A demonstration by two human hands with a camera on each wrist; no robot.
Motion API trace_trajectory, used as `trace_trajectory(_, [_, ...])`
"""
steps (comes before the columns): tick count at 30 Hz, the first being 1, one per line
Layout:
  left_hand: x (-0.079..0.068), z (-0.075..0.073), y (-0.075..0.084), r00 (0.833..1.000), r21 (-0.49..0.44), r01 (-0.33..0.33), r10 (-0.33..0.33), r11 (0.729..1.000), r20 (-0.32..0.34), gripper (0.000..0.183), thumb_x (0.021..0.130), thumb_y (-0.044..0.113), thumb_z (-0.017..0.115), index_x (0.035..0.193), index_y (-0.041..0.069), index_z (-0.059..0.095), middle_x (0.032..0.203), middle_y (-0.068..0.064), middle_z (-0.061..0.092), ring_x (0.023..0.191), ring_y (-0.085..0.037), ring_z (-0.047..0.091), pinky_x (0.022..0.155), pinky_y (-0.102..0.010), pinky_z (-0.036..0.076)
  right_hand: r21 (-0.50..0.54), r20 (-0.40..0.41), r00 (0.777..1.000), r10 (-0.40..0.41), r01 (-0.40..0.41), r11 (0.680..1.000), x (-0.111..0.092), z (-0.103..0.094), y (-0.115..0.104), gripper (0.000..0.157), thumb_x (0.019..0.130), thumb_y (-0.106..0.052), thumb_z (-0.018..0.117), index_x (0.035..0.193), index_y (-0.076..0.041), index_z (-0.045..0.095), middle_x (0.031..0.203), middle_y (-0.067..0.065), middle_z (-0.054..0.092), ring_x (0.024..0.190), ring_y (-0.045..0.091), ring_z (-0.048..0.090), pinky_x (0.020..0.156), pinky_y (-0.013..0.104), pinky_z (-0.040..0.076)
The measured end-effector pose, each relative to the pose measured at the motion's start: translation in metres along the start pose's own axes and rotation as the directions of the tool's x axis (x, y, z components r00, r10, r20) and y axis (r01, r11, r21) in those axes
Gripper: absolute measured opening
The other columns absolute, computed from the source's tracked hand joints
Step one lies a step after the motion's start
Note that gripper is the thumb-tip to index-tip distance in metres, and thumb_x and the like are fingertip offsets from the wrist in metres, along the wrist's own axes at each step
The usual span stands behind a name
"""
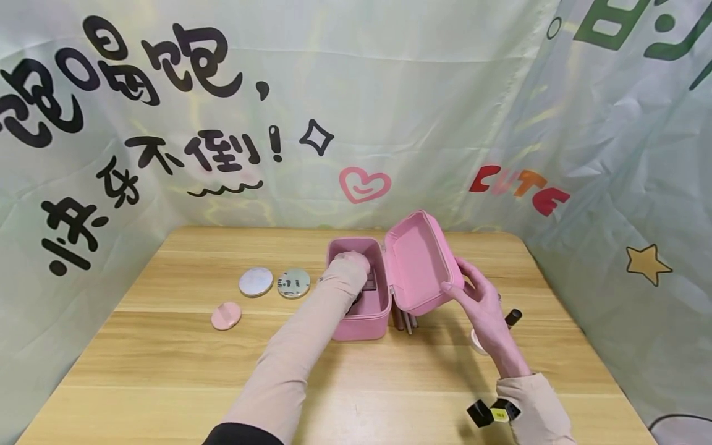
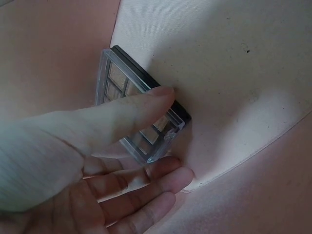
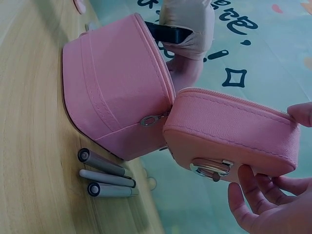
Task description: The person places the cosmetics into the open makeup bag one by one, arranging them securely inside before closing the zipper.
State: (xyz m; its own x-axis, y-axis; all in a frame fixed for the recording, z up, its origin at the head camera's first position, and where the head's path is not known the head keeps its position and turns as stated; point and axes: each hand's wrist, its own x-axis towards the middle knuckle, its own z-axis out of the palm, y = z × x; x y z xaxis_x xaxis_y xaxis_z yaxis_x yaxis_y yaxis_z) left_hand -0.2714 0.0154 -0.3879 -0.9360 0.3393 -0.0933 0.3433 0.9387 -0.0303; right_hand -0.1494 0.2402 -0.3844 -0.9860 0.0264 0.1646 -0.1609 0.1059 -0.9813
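Head view: the left hand (image 1: 351, 262) is sitting inside the pink case (image 1: 360, 329); left wrist view: its thumb and fingers are pinching a palette (image 2: 127, 87) within; right wrist view: the right hand (image 3: 273, 204) is gripping the lid (image 3: 229, 127), apparently holding the case open.

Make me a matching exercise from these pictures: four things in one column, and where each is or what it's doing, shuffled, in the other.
Column one
1. Eyeshadow palette
2. Right hand
3. Three pen-like sticks
4. Round pink puff

Column two (sides as in the head view)
A. On the table, left of the pink case
B. Gripping the open lid
C. On the table, just right of the pink case's body
D. Held by the left hand inside the pink case

Pairs: 1-D, 2-B, 3-C, 4-A
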Motion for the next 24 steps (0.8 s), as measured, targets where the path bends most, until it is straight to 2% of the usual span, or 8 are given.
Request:
trace_trajectory(5, [0.020,0.023,-0.006,0.999,0.004,-0.005,0.006,1.000,-0.045,0.022,0.091,0.010,0.052,0.079,0.011,0.071,0.086,-0.008,0.074,0.083,-0.022,0.071,0.078,-0.039,0.059,0.011,0.003,1.000,-0.005,0.005,1.000,0.000,0.000,0.000,0.062,0.098,-0.010,0.062,0.153,0.000,0.035,0.135,-0.008,0.051,0.116,-0.006,0.060,0.094,0.011,0.050])
trace_trajectory(9, [0.029,0.030,-0.008,1.000,-0.019,-0.008,0.008,1.000,-0.007,0.025,0.093,0.011,0.050,0.085,0.014,0.073,0.093,-0.005,0.075,0.091,-0.019,0.071,0.085,-0.038,0.058,0.027,-0.002,1.000,-0.010,0.010,1.000,0.000,0.000,0.000,0.062,0.098,-0.008,0.061,0.152,0.003,0.035,0.133,-0.010,0.052,0.115,-0.006,0.060,0.094,0.011,0.050])
trace_trajectory(13, [0.041,0.022,-0.011,0.994,-0.026,-0.034,0.036,0.999,0.103,0.018,0.091,0.012,0.056,0.092,0.015,0.074,0.106,-0.002,0.074,0.101,-0.015,0.069,0.094,-0.037,0.056,0.032,-0.002,1.000,-0.016,0.016,0.999,-0.001,0.000,0.000,0.061,0.098,-0.008,0.061,0.152,0.004,0.035,0.131,-0.011,0.053,0.114,-0.006,0.061,0.093,0.011,0.050])
trace_trajectory(16, [0.044,-0.006,-0.012,0.950,0.002,-0.030,0.028,1.000,0.311,0.015,0.089,0.019,0.067,0.101,0.014,0.075,0.127,-0.003,0.067,0.116,-0.015,0.061,0.105,-0.036,0.050,0.032,0.000,1.000,-0.020,0.020,0.999,-0.001,0.000,0.000,0.061,0.098,-0.008,0.061,0.152,0.004,0.035,0.131,-0.011,0.052,0.114,-0.006,0.061,0.094,0.010,0.050])
trace_trajectory(18, [0.041,-0.028,-0.013,0.899,0.018,-0.036,0.025,0.999,0.438,0.025,0.087,0.025,0.075,0.109,0.014,0.074,0.138,-0.006,0.060,0.124,-0.018,0.056,0.110,-0.038,0.046,0.032,0.002,1.000,-0.026,0.026,0.999,0.000,0.000,0.000,0.061,0.098,-0.008,0.061,0.152,0.005,0.035,0.131,-0.011,0.052,0.114,-0.006,0.061,0.094,0.010,0.050])
trace_trajectory(19, [0.031,-0.050,-0.010,0.852,0.027,-0.014,-0.002,1.000,0.523,0.039,0.083,0.027,0.081,0.118,0.011,0.072,0.145,-0.008,0.054,0.131,-0.020,0.051,0.116,-0.038,0.042,0.032,0.002,1.000,-0.028,0.027,0.999,0.000,0.000,0.000,0.061,0.098,-0.007,0.061,0.152,0.005,0.035,0.131,-0.011,0.052,0.114,-0.006,0.061,0.094,0.010,0.050])
trace_trajectory(20, [0.028,-0.058,-0.012,0.841,0.014,-0.011,0.002,1.000,0.541,0.041,0.083,0.029,0.081,0.119,0.011,0.071,0.144,-0.008,0.055,0.131,-0.020,0.052,0.116,-0.037,0.042,0.034,0.001,1.000,-0.029,0.029,0.999,0.001,0.000,0.000,0.061,0.098,-0.007,0.061,0.152,0.005,0.034,0.131,-0.011,0.052,0.114,-0.006,0.061,0.094,0.010,0.050])
trace_trajectory(24, [0.019,-0.074,-0.029,0.855,-0.152,-0.040,0.113,0.988,0.506,0.033,0.085,0.031,0.079,0.106,0.008,0.069,0.111,-0.004,0.067,0.100,-0.015,0.062,0.094,-0.024,0.053,0.040,0.000,1.000,-0.028,0.028,0.999,0.001,0.000,0.000,0.061,0.098,-0.007,0.061,0.152,0.005,0.034,0.131,-0.010,0.052,0.114,-0.005,0.061,0.094,0.011,0.050])
